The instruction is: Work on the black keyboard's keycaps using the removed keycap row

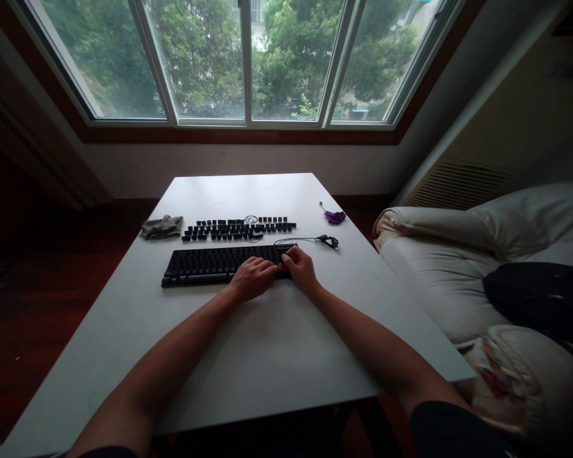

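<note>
A black keyboard (pixel 205 262) lies on the white table, its right end partly covered by my hands. My left hand (pixel 254 278) rests over the right part of it, fingers curled and drawn together toward the right. Close beside it, my right hand (pixel 302 268) is closed in a pinch at the keyboard's right end. The fingertips of both hands nearly meet; anything between them is too small or hidden to name. Behind the keyboard, several loose black keycaps (pixel 226 229) stand in rows.
A coiled black cable (pixel 327 241) lies right of the keyboard. Farther back sits a purple cloth (pixel 335 217) with a thin, light-coloured stick beside it. A grey cloth (pixel 162 227) lies at the table's left edge. A sofa (pixel 424 280) with a dark bag (pixel 539 299) stands to the right.
</note>
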`<state>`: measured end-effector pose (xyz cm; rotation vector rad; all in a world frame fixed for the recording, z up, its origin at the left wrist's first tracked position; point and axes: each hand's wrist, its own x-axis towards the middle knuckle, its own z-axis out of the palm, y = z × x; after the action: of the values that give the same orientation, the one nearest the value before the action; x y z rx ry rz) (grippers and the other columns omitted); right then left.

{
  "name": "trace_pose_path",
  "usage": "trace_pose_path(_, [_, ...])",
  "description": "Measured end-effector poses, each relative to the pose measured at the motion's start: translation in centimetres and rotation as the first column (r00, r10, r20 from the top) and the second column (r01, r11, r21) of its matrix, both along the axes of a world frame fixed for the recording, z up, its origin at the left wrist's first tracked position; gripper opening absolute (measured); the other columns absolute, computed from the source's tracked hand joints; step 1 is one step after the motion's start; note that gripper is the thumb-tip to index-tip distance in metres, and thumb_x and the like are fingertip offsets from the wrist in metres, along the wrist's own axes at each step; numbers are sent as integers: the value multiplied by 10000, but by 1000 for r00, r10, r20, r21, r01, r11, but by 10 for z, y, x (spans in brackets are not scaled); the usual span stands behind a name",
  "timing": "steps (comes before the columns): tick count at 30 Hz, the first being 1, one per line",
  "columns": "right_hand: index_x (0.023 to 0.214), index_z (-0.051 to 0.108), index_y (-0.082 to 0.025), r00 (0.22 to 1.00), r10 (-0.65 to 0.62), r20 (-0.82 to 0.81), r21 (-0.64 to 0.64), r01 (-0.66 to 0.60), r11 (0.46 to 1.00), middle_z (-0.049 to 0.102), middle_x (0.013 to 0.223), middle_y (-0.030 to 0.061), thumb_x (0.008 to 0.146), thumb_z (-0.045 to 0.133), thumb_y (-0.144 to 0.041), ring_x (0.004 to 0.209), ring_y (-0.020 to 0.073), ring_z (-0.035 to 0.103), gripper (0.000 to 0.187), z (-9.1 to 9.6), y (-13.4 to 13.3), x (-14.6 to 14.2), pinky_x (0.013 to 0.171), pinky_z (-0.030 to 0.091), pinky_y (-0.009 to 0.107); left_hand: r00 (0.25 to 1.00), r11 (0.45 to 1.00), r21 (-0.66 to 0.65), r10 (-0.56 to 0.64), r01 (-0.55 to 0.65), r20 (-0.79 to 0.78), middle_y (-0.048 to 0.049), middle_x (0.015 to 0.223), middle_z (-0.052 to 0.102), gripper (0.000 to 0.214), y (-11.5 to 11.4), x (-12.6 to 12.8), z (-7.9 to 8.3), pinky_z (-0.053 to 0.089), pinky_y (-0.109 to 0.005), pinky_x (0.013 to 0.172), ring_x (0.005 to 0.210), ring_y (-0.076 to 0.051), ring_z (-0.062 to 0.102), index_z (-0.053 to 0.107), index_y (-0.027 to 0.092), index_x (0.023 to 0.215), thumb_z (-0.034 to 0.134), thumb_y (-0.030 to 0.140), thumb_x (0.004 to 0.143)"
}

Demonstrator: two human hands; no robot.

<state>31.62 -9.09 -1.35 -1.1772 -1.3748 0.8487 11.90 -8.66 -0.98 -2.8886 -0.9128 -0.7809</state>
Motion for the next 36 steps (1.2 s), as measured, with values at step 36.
trace_pose_path(36, [760,491,-241,999,-22,31,-11,23,1000,576,568,-33,865,616,-481,506,158,566,290,-4,6,3,520,455,277,998,987,154,29,-38,62,-71,1113,677,215,0,0,-3,483,-385,886,996,-205,625,628,236,1163,485,309,1019])
